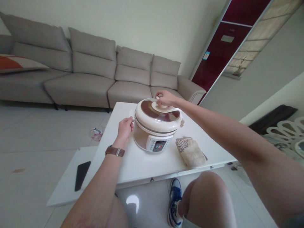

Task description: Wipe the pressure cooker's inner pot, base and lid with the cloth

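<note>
A cream electric pressure cooker (155,133) with a brown-topped lid (152,114) stands on a white low table (142,164). My left hand (125,127) is closed on the cooker's side handle at its left. My right hand (165,98) reaches over the lid, fingers closed on the cream lid handle (163,107). The control panel (158,145) faces me.
A folded beige cloth (190,151) lies on the table right of the cooker. A black phone (82,174) rests on a lower white shelf at left. A grey sofa (95,76) stands behind. My knee (206,193) and blue shoe (174,202) are below the table edge.
</note>
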`<action>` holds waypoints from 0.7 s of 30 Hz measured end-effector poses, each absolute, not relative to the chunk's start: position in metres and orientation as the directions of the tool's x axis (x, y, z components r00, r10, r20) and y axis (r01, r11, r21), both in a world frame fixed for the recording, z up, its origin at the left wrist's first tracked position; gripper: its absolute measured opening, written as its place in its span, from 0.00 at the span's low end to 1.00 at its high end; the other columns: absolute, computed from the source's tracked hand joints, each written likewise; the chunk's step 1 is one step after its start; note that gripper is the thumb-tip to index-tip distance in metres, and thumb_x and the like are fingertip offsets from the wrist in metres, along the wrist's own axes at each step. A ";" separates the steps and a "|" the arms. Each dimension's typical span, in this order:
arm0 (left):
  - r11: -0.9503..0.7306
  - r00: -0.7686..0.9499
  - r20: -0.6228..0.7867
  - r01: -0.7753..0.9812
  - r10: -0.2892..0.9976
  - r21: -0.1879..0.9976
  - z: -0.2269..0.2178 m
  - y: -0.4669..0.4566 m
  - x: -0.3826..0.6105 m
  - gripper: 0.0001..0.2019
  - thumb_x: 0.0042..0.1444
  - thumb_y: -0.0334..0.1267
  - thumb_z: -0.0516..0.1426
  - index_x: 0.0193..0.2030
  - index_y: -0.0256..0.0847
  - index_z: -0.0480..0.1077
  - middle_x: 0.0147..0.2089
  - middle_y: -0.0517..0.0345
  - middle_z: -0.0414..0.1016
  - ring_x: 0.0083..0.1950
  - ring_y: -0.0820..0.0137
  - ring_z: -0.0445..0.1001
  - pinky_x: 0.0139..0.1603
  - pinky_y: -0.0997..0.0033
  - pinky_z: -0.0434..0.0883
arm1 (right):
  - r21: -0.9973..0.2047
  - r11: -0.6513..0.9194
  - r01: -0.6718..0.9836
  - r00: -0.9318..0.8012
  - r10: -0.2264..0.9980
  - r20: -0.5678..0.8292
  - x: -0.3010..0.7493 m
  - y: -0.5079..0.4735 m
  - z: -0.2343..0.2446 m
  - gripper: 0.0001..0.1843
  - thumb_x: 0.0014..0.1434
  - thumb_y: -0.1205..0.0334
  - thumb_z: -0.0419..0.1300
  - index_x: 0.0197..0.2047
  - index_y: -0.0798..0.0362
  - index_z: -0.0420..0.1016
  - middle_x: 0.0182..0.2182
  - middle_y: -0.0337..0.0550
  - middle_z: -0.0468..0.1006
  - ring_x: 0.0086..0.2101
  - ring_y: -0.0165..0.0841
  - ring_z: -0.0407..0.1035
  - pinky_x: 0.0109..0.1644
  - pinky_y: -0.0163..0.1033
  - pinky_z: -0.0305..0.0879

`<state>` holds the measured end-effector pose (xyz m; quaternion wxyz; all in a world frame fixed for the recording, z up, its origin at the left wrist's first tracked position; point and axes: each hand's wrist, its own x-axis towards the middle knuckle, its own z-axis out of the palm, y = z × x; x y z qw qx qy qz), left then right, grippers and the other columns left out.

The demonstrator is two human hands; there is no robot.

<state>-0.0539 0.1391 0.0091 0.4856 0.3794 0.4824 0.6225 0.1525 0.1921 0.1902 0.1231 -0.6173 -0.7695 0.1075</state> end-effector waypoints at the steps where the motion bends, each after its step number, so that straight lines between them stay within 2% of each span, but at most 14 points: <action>1: -0.059 -0.240 -0.002 -0.245 0.971 0.968 0.009 0.139 -0.054 0.16 0.58 0.45 0.61 0.24 0.39 0.65 0.18 0.65 0.62 0.18 0.79 0.59 0.19 0.79 0.56 | -0.288 0.245 0.926 -0.236 0.970 0.065 0.154 0.193 0.190 0.33 0.39 0.66 0.60 0.52 0.52 0.79 0.50 0.50 0.81 0.40 0.43 0.74 0.35 0.40 0.69; 5: -0.035 -0.241 -0.038 -0.292 0.970 0.956 0.009 0.140 -0.053 0.17 0.58 0.44 0.61 0.23 0.39 0.65 0.19 0.65 0.63 0.17 0.79 0.58 0.19 0.79 0.55 | -0.162 0.363 0.918 -0.353 0.932 0.088 0.161 0.197 0.187 0.36 0.38 0.64 0.59 0.54 0.51 0.79 0.52 0.49 0.80 0.46 0.45 0.72 0.43 0.42 0.67; 12: -0.022 -0.255 -0.058 -0.301 0.965 0.953 0.014 0.138 -0.051 0.15 0.59 0.43 0.60 0.25 0.39 0.67 0.19 0.64 0.63 0.18 0.79 0.58 0.19 0.79 0.55 | -0.050 0.501 0.864 -0.497 0.865 0.069 0.175 0.198 0.183 0.34 0.44 0.61 0.59 0.57 0.50 0.75 0.47 0.47 0.81 0.45 0.45 0.71 0.44 0.42 0.63; 15: -0.007 -0.252 -0.071 -0.298 0.965 0.955 0.015 0.137 -0.051 0.14 0.58 0.44 0.60 0.26 0.39 0.67 0.19 0.64 0.63 0.18 0.79 0.58 0.18 0.79 0.56 | -0.034 0.451 0.892 -0.448 0.891 0.073 0.172 0.194 0.180 0.30 0.52 0.57 0.58 0.60 0.49 0.74 0.52 0.49 0.81 0.47 0.46 0.73 0.46 0.44 0.65; 18: -0.011 -0.258 -0.068 -0.292 0.964 0.956 0.016 0.137 -0.051 0.13 0.59 0.43 0.59 0.26 0.39 0.67 0.18 0.65 0.63 0.17 0.78 0.58 0.18 0.78 0.55 | 0.002 0.290 0.957 -0.288 0.949 0.129 0.163 0.188 0.172 0.26 0.64 0.46 0.52 0.57 0.51 0.74 0.55 0.56 0.80 0.49 0.51 0.74 0.49 0.49 0.68; 21: -0.014 -0.263 -0.065 -0.287 0.963 0.958 0.016 0.136 -0.050 0.12 0.60 0.41 0.57 0.27 0.39 0.68 0.18 0.65 0.63 0.17 0.78 0.58 0.18 0.78 0.55 | 0.059 0.195 0.979 -0.203 0.957 0.206 0.156 0.185 0.166 0.26 0.67 0.43 0.51 0.54 0.54 0.76 0.54 0.62 0.80 0.50 0.55 0.75 0.50 0.53 0.70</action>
